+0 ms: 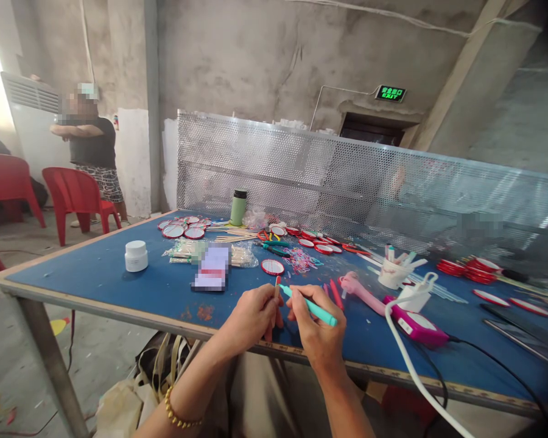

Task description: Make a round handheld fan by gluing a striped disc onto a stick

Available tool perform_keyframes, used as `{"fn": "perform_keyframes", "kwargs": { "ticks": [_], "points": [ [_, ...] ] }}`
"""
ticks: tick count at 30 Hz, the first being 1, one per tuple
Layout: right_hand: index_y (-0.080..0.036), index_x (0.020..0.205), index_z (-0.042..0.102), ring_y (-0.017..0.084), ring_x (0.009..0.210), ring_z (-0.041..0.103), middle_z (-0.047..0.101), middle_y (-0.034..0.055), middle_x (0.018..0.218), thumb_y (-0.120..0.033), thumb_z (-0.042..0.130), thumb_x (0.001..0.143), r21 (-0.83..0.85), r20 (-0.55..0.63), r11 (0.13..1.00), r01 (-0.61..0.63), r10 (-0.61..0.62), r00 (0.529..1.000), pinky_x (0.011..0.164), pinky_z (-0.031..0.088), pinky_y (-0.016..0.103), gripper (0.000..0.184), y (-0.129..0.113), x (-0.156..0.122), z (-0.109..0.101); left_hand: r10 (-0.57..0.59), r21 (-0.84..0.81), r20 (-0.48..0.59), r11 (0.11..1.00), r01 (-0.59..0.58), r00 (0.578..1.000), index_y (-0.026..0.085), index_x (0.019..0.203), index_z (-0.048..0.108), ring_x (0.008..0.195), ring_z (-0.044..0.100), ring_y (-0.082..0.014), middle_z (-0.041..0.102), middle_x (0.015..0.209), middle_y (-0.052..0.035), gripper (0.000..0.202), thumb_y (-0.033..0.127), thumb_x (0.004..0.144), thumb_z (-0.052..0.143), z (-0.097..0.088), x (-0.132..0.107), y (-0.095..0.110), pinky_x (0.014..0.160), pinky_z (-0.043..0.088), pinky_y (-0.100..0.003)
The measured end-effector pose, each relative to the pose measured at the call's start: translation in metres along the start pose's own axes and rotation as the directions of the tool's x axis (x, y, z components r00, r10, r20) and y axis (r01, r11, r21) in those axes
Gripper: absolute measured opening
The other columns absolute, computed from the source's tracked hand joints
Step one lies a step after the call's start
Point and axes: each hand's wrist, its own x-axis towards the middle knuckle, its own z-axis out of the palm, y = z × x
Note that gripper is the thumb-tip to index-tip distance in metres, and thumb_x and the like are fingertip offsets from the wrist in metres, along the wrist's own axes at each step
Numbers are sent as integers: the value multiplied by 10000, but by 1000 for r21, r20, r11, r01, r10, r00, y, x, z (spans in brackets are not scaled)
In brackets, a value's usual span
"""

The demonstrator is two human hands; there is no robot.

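Close to the table's front edge, my left hand (254,311) pinches a thin, pale stick (277,285) with a red tip, held upright. My right hand (318,328) grips a turquoise marker (320,311) like a pen, its point close to the stick's top; whether they touch I cannot tell. Just beyond lies a round, red-rimmed disc (273,267) with a pale face. Red marker-like sticks (336,294) and a pink curved object (364,293) are right of my right hand. A tangle of pink and blue loops (302,260) lies further back.
On the blue table (95,274) are a white jar (136,257), a phone (213,267), a green bottle (238,207), pliers (275,248) and a cup of pens (391,274). A white cable (404,350) crosses at right. Behind stands a perforated metal panel (256,158); a person stands far left.
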Motion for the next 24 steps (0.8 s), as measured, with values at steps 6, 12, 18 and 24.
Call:
{"fn": "perform_keyframes", "kwargs": {
  "ticks": [6, 12, 18, 24],
  "points": [
    [-205, 768, 614, 112, 524, 577, 636, -26, 652, -335, 575, 933, 11, 2, 1000, -5, 5, 1000, 531, 485, 227, 214, -1, 0, 0, 10, -3, 5, 1000, -10, 1000, 195, 813, 481, 411, 531, -94, 623, 653, 15, 210, 309, 948, 366, 0, 0, 0, 432, 380, -193],
    [-205, 777, 621, 122, 541, 599, 656, -12, 675, -350, 571, 937, 19, -5, 1000, 3, -3, 1000, 532, 499, 235, 222, -2, 0, 1, 0, 20, 4, 1000, 0, 1000, 193, 811, 489, 409, 532, -94, 629, 654, 13, 216, 309, 945, 366, 0, -1, 1, 442, 386, -198],
    [-212, 807, 639, 136, 577, 630, 670, -5, 699, -347, 567, 940, 16, 9, 1000, 23, -23, 1000, 543, 513, 242, 203, -4, 2, 1, 5, 22, 0, 1000, -5, 1000, 195, 781, 480, 417, 534, -91, 626, 652, 14, 248, 336, 954, 371, -1, 0, 0, 435, 380, -195],
    [-205, 777, 633, 120, 521, 575, 645, -14, 652, -351, 574, 932, -9, -29, 1000, -1, 0, 1000, 525, 495, 238, 221, -1, 0, 0, -12, 0, 7, 1000, 12, 1000, 190, 854, 517, 407, 526, -96, 624, 651, 12, 217, 322, 944, 370, 0, 1, 0, 420, 389, -197]
  ]
}}
